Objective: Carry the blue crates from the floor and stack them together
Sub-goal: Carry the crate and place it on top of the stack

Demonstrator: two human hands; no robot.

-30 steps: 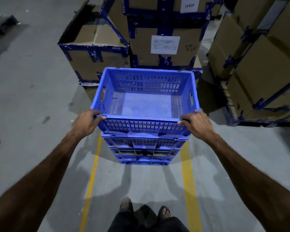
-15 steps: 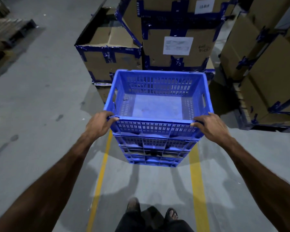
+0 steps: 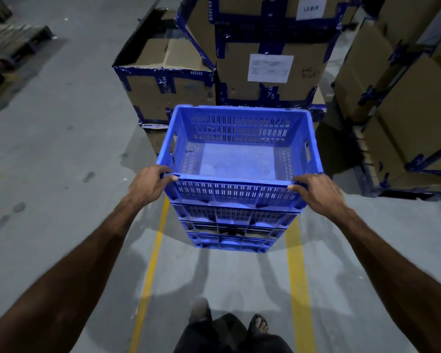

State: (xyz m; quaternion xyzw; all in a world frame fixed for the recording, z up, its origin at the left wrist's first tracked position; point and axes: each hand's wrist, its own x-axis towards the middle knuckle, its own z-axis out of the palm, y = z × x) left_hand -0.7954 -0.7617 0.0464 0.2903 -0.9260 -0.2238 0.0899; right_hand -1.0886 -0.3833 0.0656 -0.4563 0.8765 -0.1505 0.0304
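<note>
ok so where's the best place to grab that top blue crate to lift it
Take the top blue crate by the cut-out handle slots in its two short side walls, one hand from each side. The near-rim corners, where the left hand and right hand grip now, offer less purchase.

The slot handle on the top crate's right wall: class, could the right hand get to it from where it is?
Probably yes: the right hand grips the near corner of the top crate, and nothing blocks the slot handle.

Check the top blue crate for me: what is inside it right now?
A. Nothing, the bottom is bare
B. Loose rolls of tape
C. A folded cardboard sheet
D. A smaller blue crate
A: the top blue crate shows only its bare floor, while the left hand and right hand grip its near corners.
</note>
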